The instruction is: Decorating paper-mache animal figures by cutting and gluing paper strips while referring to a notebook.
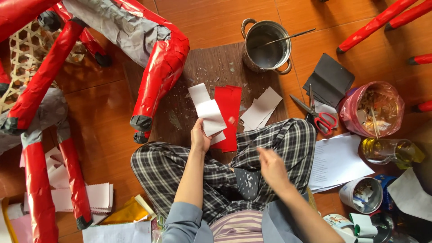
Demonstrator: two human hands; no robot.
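A squat white labelled tub (361, 194) stands at lower right.

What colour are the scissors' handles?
Red, on the scissors lying on the floor; clearest in the head view.

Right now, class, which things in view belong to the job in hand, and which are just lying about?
In use:
left hand
white paper piece
red paper sheet
right hand, empty

Lying about:
red-handled scissors
steel pot
black card
pink-lined tub
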